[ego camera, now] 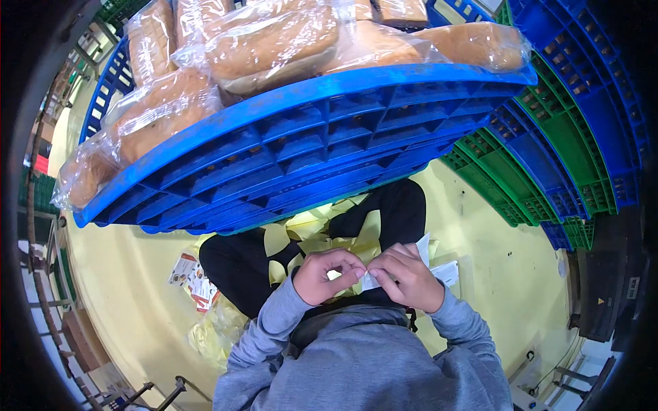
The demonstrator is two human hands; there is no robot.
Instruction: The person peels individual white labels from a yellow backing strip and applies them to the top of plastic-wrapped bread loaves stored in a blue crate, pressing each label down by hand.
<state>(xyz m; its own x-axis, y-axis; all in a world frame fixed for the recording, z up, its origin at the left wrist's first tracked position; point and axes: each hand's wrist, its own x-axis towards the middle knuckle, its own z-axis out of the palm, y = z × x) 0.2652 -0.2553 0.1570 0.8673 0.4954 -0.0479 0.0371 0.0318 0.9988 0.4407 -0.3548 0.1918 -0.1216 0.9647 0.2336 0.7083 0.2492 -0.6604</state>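
Both hands meet low in front of my body, fingertip to fingertip. My left hand (329, 275) has thumb and index finger pinched together; whether something small is between them I cannot tell. The fingers of my right hand (406, 276) are closed around a white paper piece (369, 281) with print, part of which shows under the fingers. Yellow paper pieces (277, 239) lie loosely over my lap and between my legs. Just above stands a blue plastic crate (329, 113) with bread loaves in clear bags (272, 49) on it.
Stacked blue and green crates (555, 128) stand at the right. Printed packets (194, 280) and a crumpled clear bag (218, 329) lie on the yellow floor at the left. Another white printed paper (446, 272) lies beside my right hand. A dark machine (601, 282) stands at the far right.
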